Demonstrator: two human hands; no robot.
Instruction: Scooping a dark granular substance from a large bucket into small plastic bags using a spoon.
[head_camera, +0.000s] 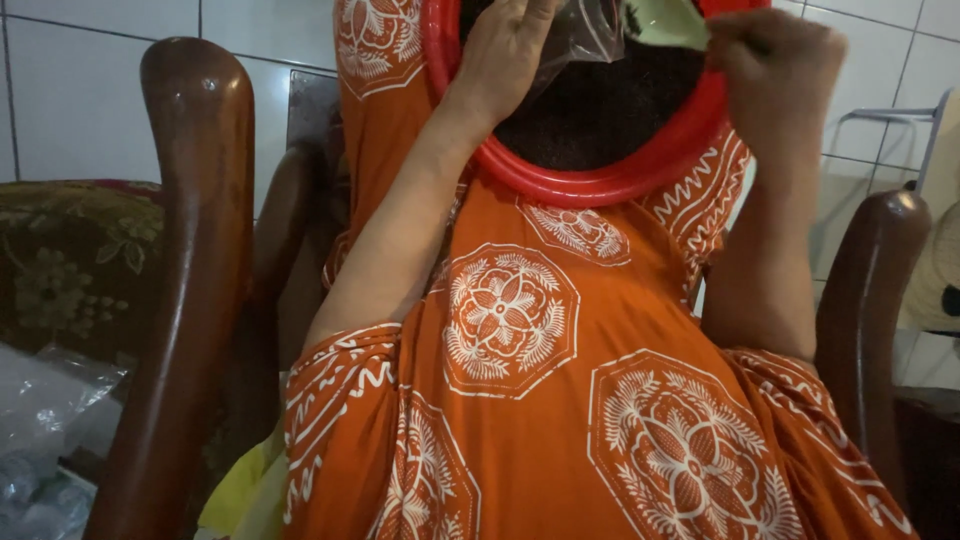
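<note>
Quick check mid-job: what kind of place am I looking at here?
Probably a room in a home, a sitting area. A dark wooden chair arm and floral upholstery stand against a white tiled wall. Both hands hold clear plastic over a red basin.

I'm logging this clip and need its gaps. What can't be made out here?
Head view:
- red bowl: top cut off by the frame edge.
- clear plastic bag: contents unclear, cropped.
- left hand and right hand: fingertips cut off or curled from view, grip uncertain.
- bowl's dark contents: too dim to identify.
</note>
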